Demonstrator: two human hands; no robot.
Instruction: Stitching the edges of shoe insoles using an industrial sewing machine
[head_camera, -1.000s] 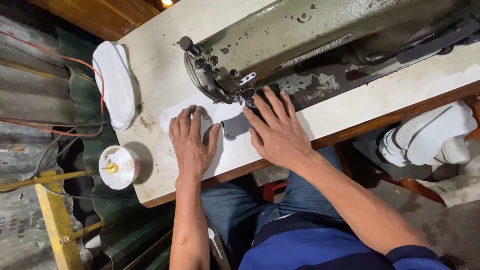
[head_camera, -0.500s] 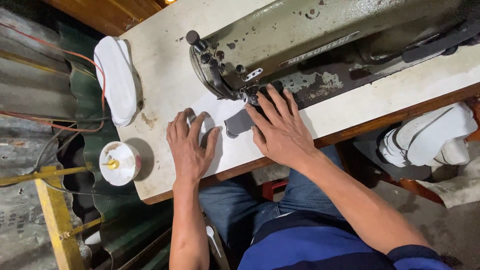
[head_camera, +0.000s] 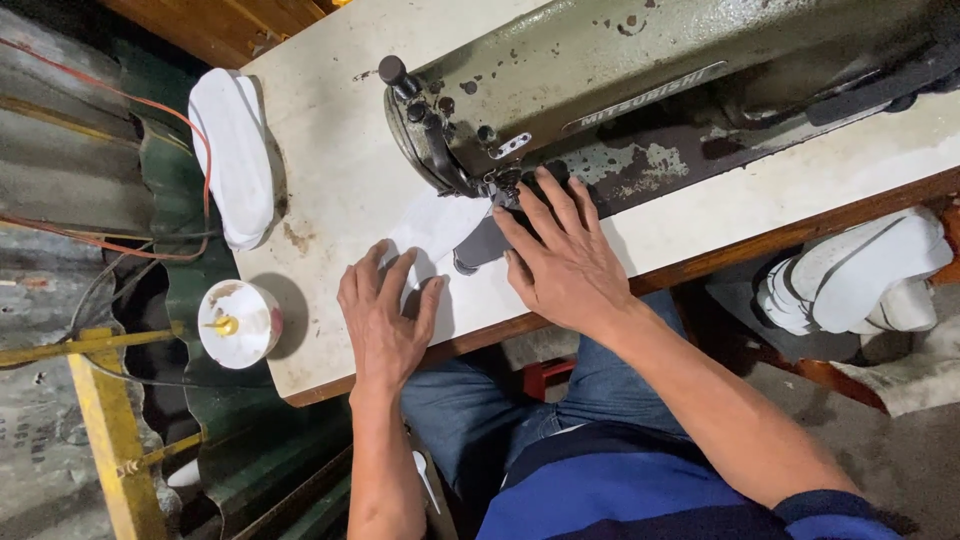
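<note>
A white fabric piece (head_camera: 432, 228) is spread on the cream counter (head_camera: 330, 160), just in front of the needle area of an old green sewing machine (head_camera: 640, 70). A darker grey fabric piece (head_camera: 480, 245) is laid beside it, partly under the machine's head.

The left hand (head_camera: 385, 315) is laid flat on the counter, palm down, with its fingers spread wide; the fingertips are set on the near edge of the white fabric piece. Nothing is gripped by it. The right hand (head_camera: 560, 260) is likewise pressed flat with fingers extended, resting over the grey fabric piece and reaching up to the presser foot area; nothing is clasped, the cloth is only held down beneath it.

At the counter's left end a white shoe sole (head_camera: 235, 155) is placed on its side, well apart from the hands. Near the counter's front left corner a white thread spool (head_camera: 238, 322) with a yellow core is seen. A red wire (head_camera: 130, 95) is run past the sole. To the right, below the counter, a stack of white shoe parts (head_camera: 860, 275) is seen. Blue jeans and a blue shirt are worn by the person.
</note>
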